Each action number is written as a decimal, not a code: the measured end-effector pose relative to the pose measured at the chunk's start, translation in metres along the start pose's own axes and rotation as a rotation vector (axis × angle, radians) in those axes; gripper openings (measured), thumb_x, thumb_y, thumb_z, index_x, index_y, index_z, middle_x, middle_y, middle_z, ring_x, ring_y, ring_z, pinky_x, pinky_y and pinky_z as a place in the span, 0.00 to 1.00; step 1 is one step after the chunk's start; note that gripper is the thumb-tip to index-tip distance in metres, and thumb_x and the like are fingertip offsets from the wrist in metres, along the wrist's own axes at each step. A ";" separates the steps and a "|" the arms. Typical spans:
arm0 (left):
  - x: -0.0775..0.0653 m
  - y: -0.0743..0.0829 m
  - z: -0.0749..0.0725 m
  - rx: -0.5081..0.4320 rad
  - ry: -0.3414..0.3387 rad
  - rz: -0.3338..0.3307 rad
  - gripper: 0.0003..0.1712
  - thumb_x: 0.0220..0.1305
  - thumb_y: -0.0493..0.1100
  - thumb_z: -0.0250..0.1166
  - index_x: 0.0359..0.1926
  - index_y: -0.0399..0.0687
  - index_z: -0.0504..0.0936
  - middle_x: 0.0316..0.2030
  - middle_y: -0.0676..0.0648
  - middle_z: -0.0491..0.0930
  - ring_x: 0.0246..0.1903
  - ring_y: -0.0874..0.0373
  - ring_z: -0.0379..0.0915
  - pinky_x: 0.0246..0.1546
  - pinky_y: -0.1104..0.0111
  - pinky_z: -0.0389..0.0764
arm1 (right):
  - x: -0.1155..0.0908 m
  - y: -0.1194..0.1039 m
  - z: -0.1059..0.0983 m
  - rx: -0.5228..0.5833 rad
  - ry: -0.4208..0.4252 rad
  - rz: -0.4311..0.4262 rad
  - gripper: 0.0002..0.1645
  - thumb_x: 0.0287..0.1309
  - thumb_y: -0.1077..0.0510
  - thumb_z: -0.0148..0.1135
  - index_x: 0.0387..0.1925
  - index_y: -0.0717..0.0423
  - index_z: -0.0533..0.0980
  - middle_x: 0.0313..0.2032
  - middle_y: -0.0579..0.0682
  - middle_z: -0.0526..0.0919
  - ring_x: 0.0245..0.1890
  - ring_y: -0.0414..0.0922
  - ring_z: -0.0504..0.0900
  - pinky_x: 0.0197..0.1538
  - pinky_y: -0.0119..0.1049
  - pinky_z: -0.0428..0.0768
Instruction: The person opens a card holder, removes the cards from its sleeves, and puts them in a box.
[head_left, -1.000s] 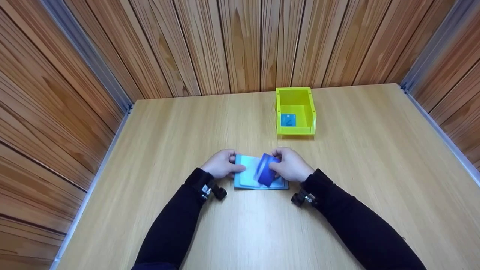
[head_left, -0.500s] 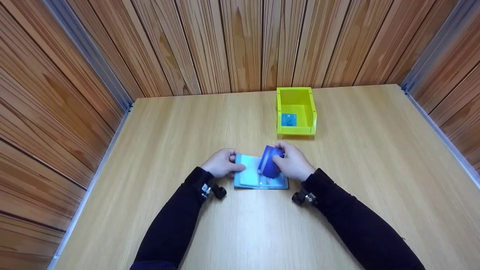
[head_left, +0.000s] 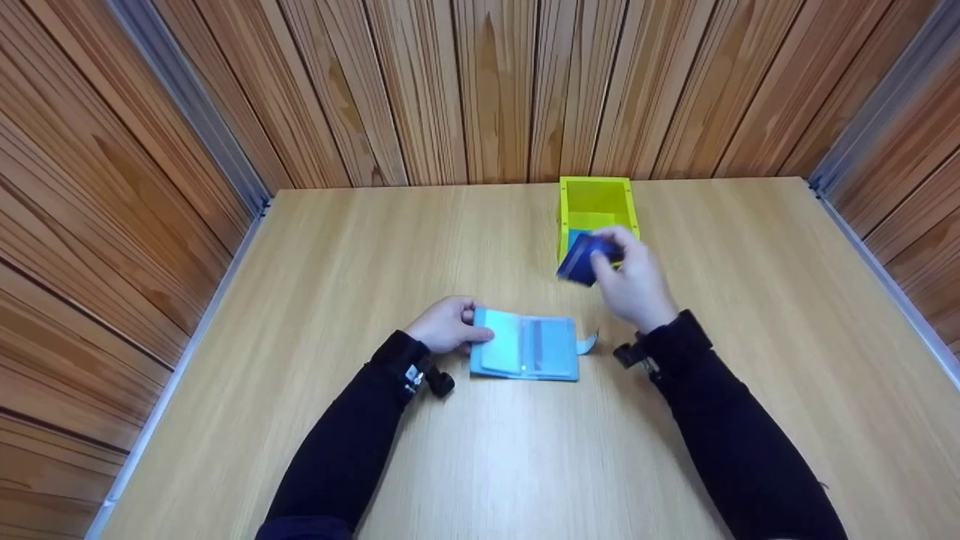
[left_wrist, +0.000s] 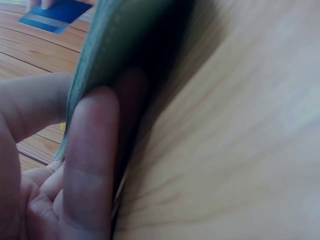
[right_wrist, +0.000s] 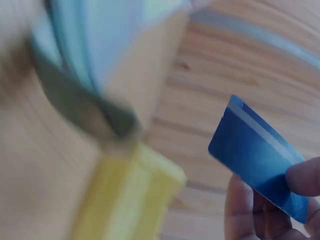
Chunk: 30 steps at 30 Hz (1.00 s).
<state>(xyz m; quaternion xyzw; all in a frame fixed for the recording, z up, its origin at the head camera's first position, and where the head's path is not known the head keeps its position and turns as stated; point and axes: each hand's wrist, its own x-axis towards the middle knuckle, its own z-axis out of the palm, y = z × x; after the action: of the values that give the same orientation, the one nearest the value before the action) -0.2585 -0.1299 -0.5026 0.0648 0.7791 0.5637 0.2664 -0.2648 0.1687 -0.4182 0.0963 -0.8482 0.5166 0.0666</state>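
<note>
A light blue card wallet [head_left: 553, 349] lies spread on the table, its strap [head_left: 587, 343] sticking out to the right. My left hand [head_left: 444, 325] pinches its left edge, thumb on the inside; in the left wrist view, fingers [left_wrist: 92, 150] reach beneath the cover [left_wrist: 125, 45]. My right hand [head_left: 636, 281] pinches a dark blue card [head_left: 581, 260] with a pale stripe, held up over the front of the yellow bin [head_left: 598, 196]. The right wrist view shows the card [right_wrist: 255, 155] between thumb and fingers.
The yellow bin stands at the back of the table, near the wooden wall [head_left: 420, 90]. Inside it, a lighter blue card [head_left: 576, 235] shows partly behind the held card. Metal rails [head_left: 180, 352] edge the table's sides.
My right hand has carried the dark blue card away from the wallet, up and right to the bin. The wallet's right side and strap are now uncovered. My left hand stays put.
</note>
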 end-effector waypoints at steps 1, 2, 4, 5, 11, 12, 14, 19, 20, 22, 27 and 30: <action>0.000 0.000 -0.001 0.006 0.002 -0.001 0.19 0.60 0.40 0.71 0.49 0.42 0.75 0.43 0.46 0.86 0.40 0.54 0.85 0.40 0.64 0.87 | 0.004 -0.003 -0.005 -0.003 0.033 -0.016 0.14 0.70 0.59 0.52 0.55 0.50 0.72 0.55 0.58 0.77 0.52 0.56 0.78 0.48 0.53 0.84; -0.001 0.001 -0.001 0.011 0.003 -0.002 0.19 0.60 0.40 0.71 0.49 0.42 0.75 0.43 0.46 0.86 0.40 0.54 0.85 0.40 0.64 0.87 | 0.008 -0.005 -0.009 -0.010 0.068 -0.033 0.14 0.70 0.59 0.52 0.55 0.50 0.72 0.55 0.59 0.77 0.52 0.56 0.78 0.48 0.53 0.84; -0.001 0.002 -0.001 0.019 0.007 -0.003 0.18 0.60 0.40 0.71 0.48 0.42 0.76 0.42 0.47 0.86 0.39 0.54 0.85 0.39 0.64 0.87 | 0.015 -0.008 -0.016 -0.021 0.120 -0.052 0.15 0.71 0.58 0.50 0.56 0.50 0.72 0.55 0.58 0.78 0.52 0.56 0.78 0.48 0.53 0.84; -0.001 0.002 -0.001 0.020 0.008 -0.002 0.18 0.60 0.40 0.71 0.48 0.42 0.76 0.42 0.47 0.86 0.39 0.54 0.85 0.39 0.64 0.87 | 0.019 -0.010 -0.019 -0.025 0.143 -0.060 0.15 0.72 0.57 0.50 0.56 0.51 0.71 0.55 0.58 0.78 0.52 0.55 0.78 0.47 0.53 0.84; -0.001 0.004 -0.001 0.023 0.013 0.009 0.18 0.59 0.41 0.71 0.48 0.43 0.77 0.41 0.47 0.86 0.38 0.54 0.85 0.37 0.65 0.87 | 0.040 -0.011 -0.023 -0.061 0.216 -0.048 0.14 0.73 0.54 0.49 0.56 0.48 0.70 0.56 0.56 0.78 0.53 0.52 0.77 0.54 0.52 0.81; -0.001 0.004 -0.001 0.025 0.013 0.008 0.18 0.59 0.41 0.72 0.48 0.43 0.77 0.41 0.47 0.86 0.37 0.55 0.84 0.36 0.65 0.87 | 0.044 -0.009 -0.022 -0.066 0.219 -0.045 0.14 0.73 0.54 0.49 0.56 0.47 0.70 0.56 0.56 0.78 0.53 0.52 0.77 0.55 0.52 0.81; -0.001 0.003 -0.001 0.030 0.015 0.002 0.18 0.59 0.42 0.72 0.48 0.44 0.77 0.40 0.48 0.86 0.36 0.56 0.84 0.35 0.66 0.87 | 0.050 -0.003 -0.019 -0.080 0.225 -0.040 0.14 0.73 0.55 0.49 0.56 0.47 0.71 0.56 0.56 0.78 0.53 0.52 0.78 0.55 0.51 0.81; -0.001 0.001 0.000 0.035 0.007 0.002 0.18 0.58 0.42 0.72 0.47 0.44 0.77 0.40 0.47 0.86 0.36 0.56 0.84 0.35 0.65 0.87 | 0.062 0.020 -0.007 -0.123 0.229 -0.073 0.14 0.71 0.58 0.49 0.54 0.50 0.74 0.54 0.56 0.81 0.50 0.53 0.79 0.53 0.50 0.80; -0.001 0.001 0.001 0.036 0.005 0.003 0.18 0.59 0.42 0.72 0.47 0.44 0.77 0.40 0.47 0.86 0.36 0.56 0.84 0.35 0.65 0.87 | 0.063 0.023 -0.005 -0.134 0.227 -0.083 0.14 0.71 0.59 0.50 0.53 0.51 0.75 0.54 0.56 0.81 0.50 0.53 0.80 0.52 0.50 0.80; -0.001 0.001 0.001 0.037 0.001 0.009 0.18 0.59 0.42 0.72 0.47 0.43 0.77 0.40 0.47 0.86 0.36 0.56 0.85 0.35 0.65 0.87 | 0.066 0.029 0.000 -0.155 0.220 -0.109 0.13 0.69 0.60 0.52 0.52 0.52 0.77 0.52 0.57 0.82 0.49 0.54 0.80 0.51 0.51 0.79; -0.001 0.001 0.000 0.041 0.009 0.016 0.18 0.59 0.42 0.72 0.48 0.45 0.77 0.41 0.47 0.86 0.38 0.55 0.85 0.36 0.65 0.87 | 0.070 0.043 0.011 -0.233 0.183 -0.110 0.13 0.68 0.60 0.55 0.50 0.50 0.79 0.51 0.56 0.83 0.50 0.53 0.80 0.54 0.52 0.78; -0.001 0.000 0.000 0.033 0.014 0.010 0.18 0.59 0.43 0.72 0.48 0.45 0.77 0.41 0.47 0.85 0.38 0.55 0.84 0.36 0.65 0.87 | 0.070 0.050 0.015 -0.281 0.152 -0.096 0.14 0.68 0.59 0.54 0.51 0.50 0.80 0.52 0.54 0.82 0.54 0.52 0.79 0.59 0.51 0.76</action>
<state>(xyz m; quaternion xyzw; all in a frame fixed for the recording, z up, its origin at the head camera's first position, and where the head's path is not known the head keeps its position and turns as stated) -0.2581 -0.1302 -0.5020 0.0691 0.7899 0.5524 0.2572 -0.3448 0.1706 -0.4533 0.0870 -0.8990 0.3948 0.1682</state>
